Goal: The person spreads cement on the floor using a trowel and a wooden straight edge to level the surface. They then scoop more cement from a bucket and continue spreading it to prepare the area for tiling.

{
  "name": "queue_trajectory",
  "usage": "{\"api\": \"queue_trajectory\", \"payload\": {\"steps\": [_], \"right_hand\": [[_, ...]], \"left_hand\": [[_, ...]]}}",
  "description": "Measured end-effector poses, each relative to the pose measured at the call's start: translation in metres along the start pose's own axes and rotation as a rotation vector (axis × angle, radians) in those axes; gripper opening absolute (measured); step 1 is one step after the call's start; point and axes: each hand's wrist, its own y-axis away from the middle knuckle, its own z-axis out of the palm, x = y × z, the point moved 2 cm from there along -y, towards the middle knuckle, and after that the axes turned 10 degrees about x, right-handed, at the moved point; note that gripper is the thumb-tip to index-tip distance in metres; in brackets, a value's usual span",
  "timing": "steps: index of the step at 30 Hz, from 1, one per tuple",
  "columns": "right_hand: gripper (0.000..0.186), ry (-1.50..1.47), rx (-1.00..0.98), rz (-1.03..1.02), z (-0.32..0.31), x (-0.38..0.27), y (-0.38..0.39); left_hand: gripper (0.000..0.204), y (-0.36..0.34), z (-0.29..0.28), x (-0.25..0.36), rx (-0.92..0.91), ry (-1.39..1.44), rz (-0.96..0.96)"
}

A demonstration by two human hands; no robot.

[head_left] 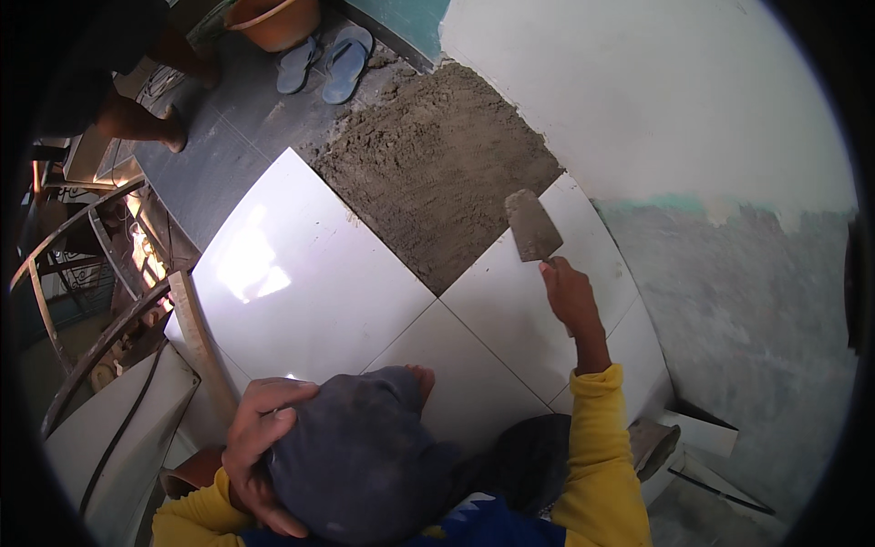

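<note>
My right hand (572, 299) grips the handle of a trowel (531, 228). Some grey mortar clings to its blade, which is over a white tile beside the mortar bed (428, 173). This rough, damp bed fills the corner between the laid tiles and the wall. Glossy white floor tiles (319, 264) lie on the near side, with thin joints between them. On my bent knee (360, 447), covered in dark cloth, rests my left hand (255, 447), fingers apart and holding nothing. A bare foot (422, 378) shows just past the knee.
Blue flip-flops (347, 66) and an orange bucket (278, 23) stand on dark flooring at the far left. Another person's leg (141, 120) is there. A wooden batten (196, 337) and a curved metal railing (91, 360) lie left; a partly plastered wall (729, 292) rises right.
</note>
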Motion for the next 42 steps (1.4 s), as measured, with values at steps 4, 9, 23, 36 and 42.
{"api": "queue_trajectory", "payload": {"steps": [4, 9, 23, 36, 42], "right_hand": [[0.044, -0.5, -0.213, 0.467, -0.024, -0.018, -0.022], [0.045, -0.921, -0.371, 0.557, 0.008, -0.059, 0.021], [0.04, -0.684, -0.368, 0.318, 0.077, -0.115, 0.14], [0.041, -1.147, -0.357, 0.626, 0.071, -0.192, 0.068], [0.038, -1.138, -0.323, 0.609, 0.097, -0.225, 0.06]], "left_hand": [[0.116, 0.007, -0.002, 0.006, 0.083, 0.032, 0.004], [0.109, -0.002, 0.007, 0.004, 0.128, 0.087, 0.021], [0.107, 0.0, 0.014, 0.002, 0.177, 0.135, 0.041], [0.106, 0.005, 0.007, 0.001, 0.199, 0.119, 0.061], [0.107, 0.003, 0.006, -0.002, 0.17, 0.117, 0.062]]}}
